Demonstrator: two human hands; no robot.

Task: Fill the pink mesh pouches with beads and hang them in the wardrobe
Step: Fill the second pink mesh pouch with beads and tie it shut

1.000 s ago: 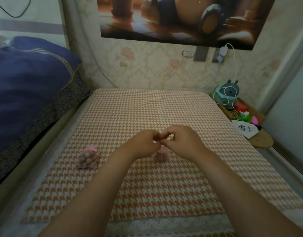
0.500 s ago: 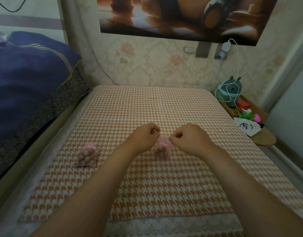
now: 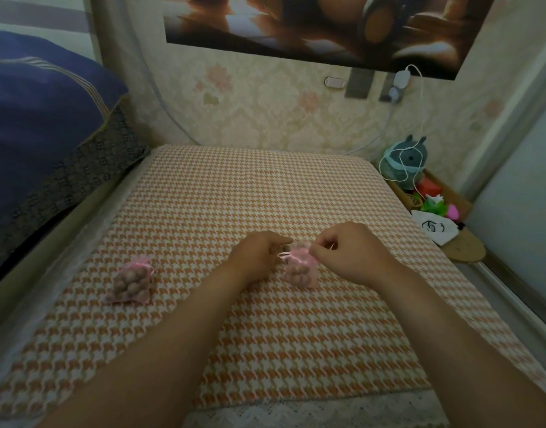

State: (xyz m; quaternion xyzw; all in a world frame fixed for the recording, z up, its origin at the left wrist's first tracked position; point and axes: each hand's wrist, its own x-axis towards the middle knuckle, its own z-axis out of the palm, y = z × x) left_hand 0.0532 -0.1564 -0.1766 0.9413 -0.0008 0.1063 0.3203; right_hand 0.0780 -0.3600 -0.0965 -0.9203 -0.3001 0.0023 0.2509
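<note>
Two bead-filled pink mesh pouches lie on the houndstooth cloth: the side pouch well off to my left, the middle pouch between my hands, its ribbon pinched by my right hand while my left hand curls at the other end, whether gripping I cannot tell.

Houndstooth-covered bed; one bead-filled pink pouch lies left; a second pouch rests centre.
</note>
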